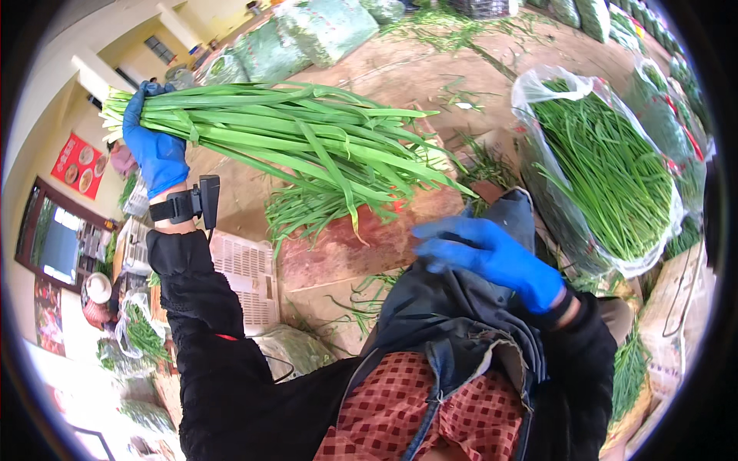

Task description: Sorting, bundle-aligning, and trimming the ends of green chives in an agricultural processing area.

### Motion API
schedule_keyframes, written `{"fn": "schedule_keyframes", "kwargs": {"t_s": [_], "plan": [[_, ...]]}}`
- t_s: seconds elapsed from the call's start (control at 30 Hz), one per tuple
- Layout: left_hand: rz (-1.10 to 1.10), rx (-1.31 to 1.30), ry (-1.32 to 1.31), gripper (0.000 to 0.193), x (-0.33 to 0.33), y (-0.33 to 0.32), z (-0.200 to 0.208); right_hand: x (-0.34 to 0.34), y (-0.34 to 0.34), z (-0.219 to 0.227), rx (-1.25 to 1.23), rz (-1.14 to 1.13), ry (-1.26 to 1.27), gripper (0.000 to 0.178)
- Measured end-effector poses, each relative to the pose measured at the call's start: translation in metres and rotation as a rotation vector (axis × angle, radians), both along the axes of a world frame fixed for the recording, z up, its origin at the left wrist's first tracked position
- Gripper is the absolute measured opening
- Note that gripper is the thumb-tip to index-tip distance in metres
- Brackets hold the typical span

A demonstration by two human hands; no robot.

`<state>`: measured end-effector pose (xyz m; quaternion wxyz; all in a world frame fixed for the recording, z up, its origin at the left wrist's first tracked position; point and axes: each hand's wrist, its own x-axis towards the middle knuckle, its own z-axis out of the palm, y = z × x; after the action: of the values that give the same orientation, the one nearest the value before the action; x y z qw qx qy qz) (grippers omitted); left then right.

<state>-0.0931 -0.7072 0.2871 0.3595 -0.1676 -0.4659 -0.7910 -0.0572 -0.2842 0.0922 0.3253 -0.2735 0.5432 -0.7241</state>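
My left hand (156, 150), in a blue glove, is raised at the upper left and closed round the pale stem ends of a large bunch of garlic chives (300, 131). Their long flat leaves stretch rightward, and a few tips droop. Beneath them, more loose greens (296, 211) lie on a reddish-brown board (346, 250). My right hand (492, 253), also blue-gloved, hovers over my lap with its fingers stretched out and slightly blurred. It holds nothing and is apart from the chives.
At the right stands an open clear plastic bag (538, 154) packed with greens. A pale plastic crate (246, 276) is left of the board. Large filled bags (327, 31) line the back, and leaf scraps (469, 92) litter the floor. Another person (98, 296) is at the far left.
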Motion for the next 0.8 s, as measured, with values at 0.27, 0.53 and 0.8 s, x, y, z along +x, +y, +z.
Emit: {"fn": "schedule_keyframes", "kwargs": {"t_s": [0.27, 0.53, 0.8], "plan": [[-0.080, -0.030, -0.034, 0.012, -0.029, 0.052, -0.016, -0.013, -0.062, 0.017, -0.072, -0.138, -0.207, 0.030], [0.005, 0.062, -0.116, 0.011, -0.035, 0.058, -0.031, 0.000, -0.037, -0.023, -0.219, -0.283, -0.073, 0.023], [0.190, -0.086, -0.113, 0.011, -0.015, -0.037, -0.027, 0.000, 0.084, -0.010, 0.175, -0.625, -0.005, 0.024]]}}
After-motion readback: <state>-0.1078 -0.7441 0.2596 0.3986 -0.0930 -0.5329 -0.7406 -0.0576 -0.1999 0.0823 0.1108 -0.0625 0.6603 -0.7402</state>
